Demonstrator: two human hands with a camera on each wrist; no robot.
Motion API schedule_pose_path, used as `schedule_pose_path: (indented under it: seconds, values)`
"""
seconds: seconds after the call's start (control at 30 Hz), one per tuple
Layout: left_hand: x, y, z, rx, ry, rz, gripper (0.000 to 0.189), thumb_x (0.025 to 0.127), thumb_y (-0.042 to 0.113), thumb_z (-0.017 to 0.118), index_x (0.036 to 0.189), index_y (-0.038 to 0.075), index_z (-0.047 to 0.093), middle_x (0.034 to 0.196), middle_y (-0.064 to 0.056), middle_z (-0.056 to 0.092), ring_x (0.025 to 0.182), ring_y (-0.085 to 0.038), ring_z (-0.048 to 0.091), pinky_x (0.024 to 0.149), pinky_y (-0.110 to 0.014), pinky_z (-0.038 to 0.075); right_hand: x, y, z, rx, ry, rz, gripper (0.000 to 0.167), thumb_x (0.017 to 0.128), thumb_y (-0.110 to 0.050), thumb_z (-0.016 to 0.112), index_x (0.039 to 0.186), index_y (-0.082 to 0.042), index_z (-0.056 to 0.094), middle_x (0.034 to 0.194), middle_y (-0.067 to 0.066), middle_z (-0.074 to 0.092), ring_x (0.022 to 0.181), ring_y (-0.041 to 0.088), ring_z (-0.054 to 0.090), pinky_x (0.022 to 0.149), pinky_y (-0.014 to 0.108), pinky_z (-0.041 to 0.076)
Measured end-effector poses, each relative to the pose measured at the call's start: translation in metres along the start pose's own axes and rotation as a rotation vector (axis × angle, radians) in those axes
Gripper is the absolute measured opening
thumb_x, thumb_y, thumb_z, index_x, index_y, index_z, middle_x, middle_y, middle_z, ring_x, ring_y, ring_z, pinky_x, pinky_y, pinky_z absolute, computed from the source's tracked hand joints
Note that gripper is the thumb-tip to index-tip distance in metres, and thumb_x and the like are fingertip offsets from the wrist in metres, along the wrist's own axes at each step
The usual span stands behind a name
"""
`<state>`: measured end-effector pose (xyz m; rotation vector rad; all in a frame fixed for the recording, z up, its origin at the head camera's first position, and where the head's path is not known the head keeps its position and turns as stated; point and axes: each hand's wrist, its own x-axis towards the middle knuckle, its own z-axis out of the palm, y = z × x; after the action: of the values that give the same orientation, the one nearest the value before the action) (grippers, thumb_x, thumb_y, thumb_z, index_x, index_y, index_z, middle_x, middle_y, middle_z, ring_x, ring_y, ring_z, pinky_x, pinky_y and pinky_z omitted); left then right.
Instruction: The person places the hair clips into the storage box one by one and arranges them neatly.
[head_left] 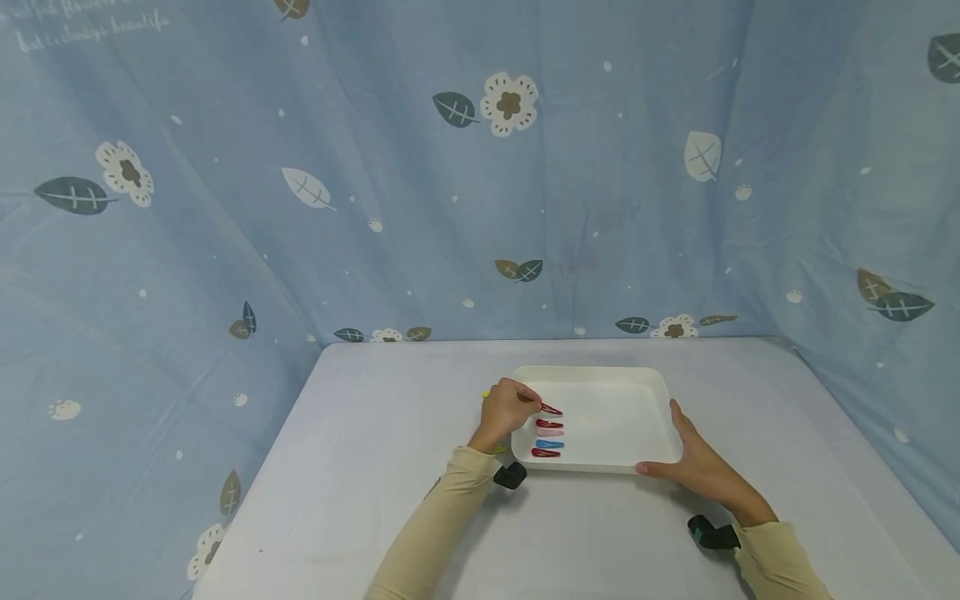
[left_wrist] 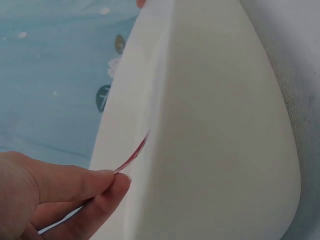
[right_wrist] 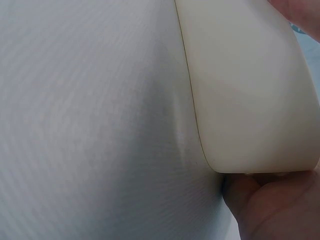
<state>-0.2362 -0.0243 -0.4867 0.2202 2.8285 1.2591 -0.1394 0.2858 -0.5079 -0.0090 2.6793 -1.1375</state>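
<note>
In the head view, my left hand [head_left: 507, 408] pinches a red snap hair clip [head_left: 552, 409] between thumb and fingertips, over the left part of a white tray [head_left: 611, 417]. The left wrist view shows the clip [left_wrist: 134, 154] edge-on, its tip pointing away from the fingers. Below it in the tray lies a column of hair clips: a red one [head_left: 549, 424], a pink one [head_left: 551, 432], a blue one [head_left: 550, 444] and a dark red one [head_left: 546, 453]. My right hand [head_left: 697, 462] holds the tray's near right corner, thumb on the front rim, fingers along the right side.
Bits of yellow [head_left: 500, 450] show beside the left hand and wrist, mostly hidden by them. The tray stands on a white-covered table [head_left: 360, 467]. A blue patterned curtain [head_left: 420, 208] hangs behind the table and along its sides.
</note>
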Motion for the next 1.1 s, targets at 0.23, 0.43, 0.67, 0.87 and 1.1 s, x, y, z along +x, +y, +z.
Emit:
schedule_pose_path:
  seconds: [0.23, 0.43, 0.67, 0.87, 1.1]
  values:
    - [-0.0003, 0.0025, 0.0011, 0.087, 0.018, 0.014, 0.004, 0.087, 0.016, 0.082, 0.084, 0.014, 0.084, 0.082, 0.0, 0.08, 0.072, -0.009, 0.067, 0.059, -0.024, 0.044, 0.0007, 0.0, 0.0005, -0.006, 0.005, 0.0, 0.139, 0.08, -0.048, 0.085, 0.162, -0.002, -0.018, 0.166, 0.041, -0.003, 0.149, 0.067, 0.008, 0.112, 0.081, 0.018]
    - [0.0003, 0.0034, 0.0026, 0.149, 0.031, 0.011, 0.004, 0.086, 0.02, 0.083, 0.084, 0.016, 0.084, 0.082, 0.003, 0.08, 0.076, -0.011, 0.07, 0.065, -0.027, 0.048, 0.0005, -0.0012, -0.0004, -0.011, 0.002, 0.003, 0.14, 0.08, -0.048, 0.085, 0.162, -0.001, -0.018, 0.166, 0.041, -0.003, 0.149, 0.067, 0.008, 0.112, 0.081, 0.019]
    - [0.0006, 0.0044, 0.004, 0.19, 0.042, 0.001, 0.004, 0.086, 0.021, 0.084, 0.083, 0.018, 0.084, 0.081, 0.005, 0.08, 0.076, -0.011, 0.069, 0.069, -0.03, 0.048, -0.0001, -0.0019, -0.001, -0.001, 0.0, 0.001, 0.14, 0.08, -0.048, 0.085, 0.162, -0.002, -0.018, 0.166, 0.041, -0.004, 0.149, 0.067, 0.008, 0.113, 0.081, 0.019]
    - [-0.0004, 0.004, 0.0054, 0.249, 0.072, 0.026, 0.005, 0.086, 0.019, 0.082, 0.081, 0.021, 0.084, 0.08, 0.006, 0.079, 0.077, -0.015, 0.069, 0.081, -0.041, 0.05, -0.0003, -0.0002, 0.0001, 0.005, -0.007, 0.001, 0.139, 0.08, -0.047, 0.085, 0.162, -0.004, -0.019, 0.167, 0.04, -0.004, 0.15, 0.066, 0.009, 0.112, 0.081, 0.02]
    - [-0.001, 0.004, 0.008, 0.278, 0.083, 0.051, 0.007, 0.086, 0.017, 0.08, 0.081, 0.02, 0.084, 0.081, 0.005, 0.079, 0.08, -0.021, 0.069, 0.085, -0.047, 0.048, 0.0, -0.0001, -0.0001, -0.001, -0.002, -0.003, 0.139, 0.08, -0.047, 0.085, 0.162, -0.004, -0.019, 0.166, 0.04, -0.003, 0.149, 0.067, 0.009, 0.111, 0.082, 0.021]
